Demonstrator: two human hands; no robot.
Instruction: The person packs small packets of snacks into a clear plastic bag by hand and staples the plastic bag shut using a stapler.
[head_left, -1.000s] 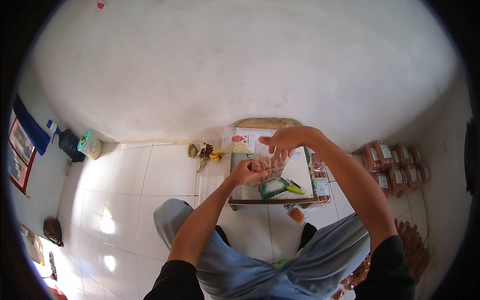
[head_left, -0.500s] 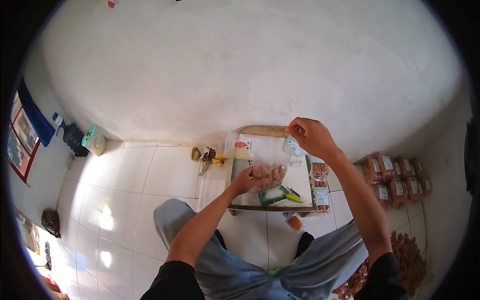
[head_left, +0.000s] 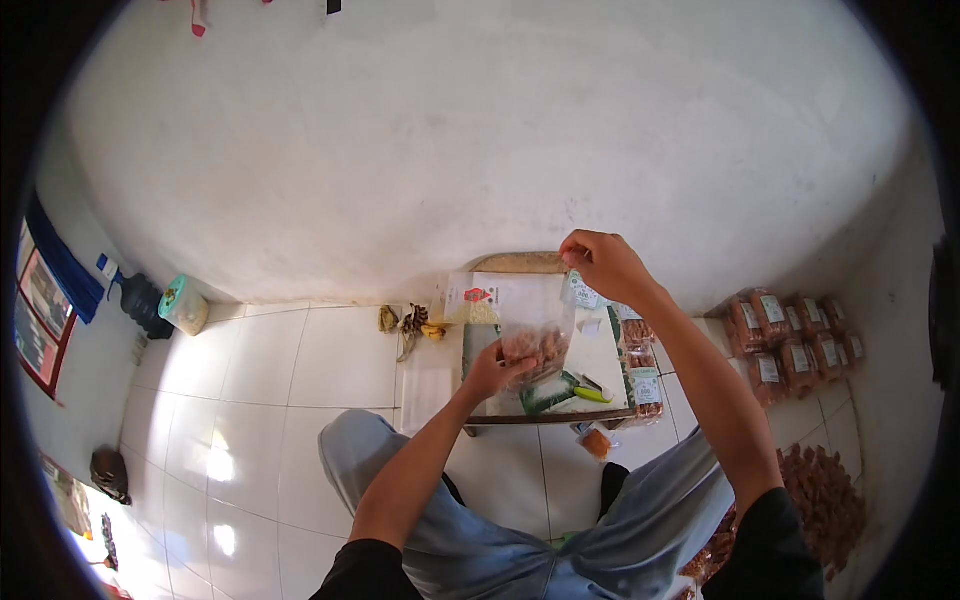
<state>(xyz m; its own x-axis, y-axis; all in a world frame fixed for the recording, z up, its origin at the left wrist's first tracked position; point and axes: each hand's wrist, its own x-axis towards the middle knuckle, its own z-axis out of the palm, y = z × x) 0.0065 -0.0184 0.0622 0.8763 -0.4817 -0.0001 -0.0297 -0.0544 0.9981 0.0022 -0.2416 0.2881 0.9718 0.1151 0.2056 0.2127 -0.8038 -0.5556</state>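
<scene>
My left hand [head_left: 492, 368] is wrapped round the lower left of a clear plastic bag [head_left: 537, 345] with brown pieces inside, held over the low table [head_left: 610, 345]. Above the bag's upper right, near the wall, my right hand [head_left: 600, 262] is closed with fingertips pinched together; what they hold, if anything, is too small to make out. Close below it lies a white and green label [head_left: 584, 290]. A green-handled tool [head_left: 592, 394] rests near the table's front edge. Behind the bag is a clear packet with a red mark [head_left: 478, 295].
Filled, labelled packs [head_left: 798, 362] are stacked on the floor at right, others [head_left: 645, 388] beside the table. Bananas [head_left: 432, 330] lie left of it. A small orange packet [head_left: 596, 443] is in front. A lidded tub [head_left: 185, 307] and water bottle [head_left: 144, 302] stand far left.
My right hand has risen from the bag's opening to above its upper right, and its fingers have closed together. My left hand still holds the bag, now slightly lower.
</scene>
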